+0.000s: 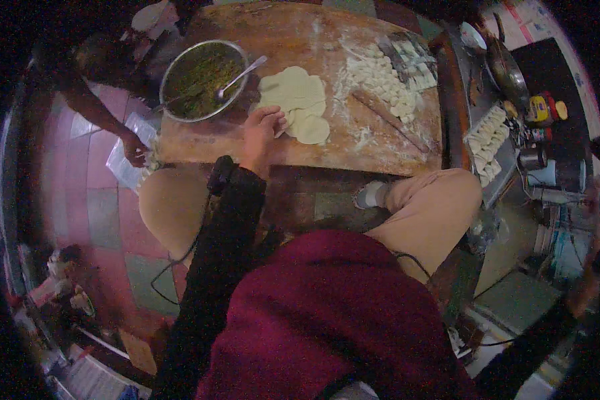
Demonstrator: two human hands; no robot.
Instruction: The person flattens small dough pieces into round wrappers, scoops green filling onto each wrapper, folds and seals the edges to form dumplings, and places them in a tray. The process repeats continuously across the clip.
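Overlapping dough rounds (pixel 297 93) lie flat on the floured wooden board (pixel 293 155); left hand (pixel 261 133) sits at their 7 o'clock edge, fingers curled and narrow, can't tell whether they pinch dough. Metal bowl (pixel 197 120) of green filling (pixel 197 77) stands between 9 and 10 o'clock of the rounds; rolling pin (pixel 393 123) lies at 3, by small dough pieces (pixel 383 80). Right hand (pixel 587 291) shows dimly at view's 4 o'clock rim, grip unclear

Kitchen of some kind; home or shop, cannot tell. Signs: floured wooden table (pixel 280 32) with dough sheets (pixel 293 90), dough lumps (pixel 375 72), rolling pin (pixel 388 121); metal bowl (pixel 200 119) of green mix, spoon (pixel 245 72) inside; pan (pixel 507 67), jar (pixel 541 109) off to side.
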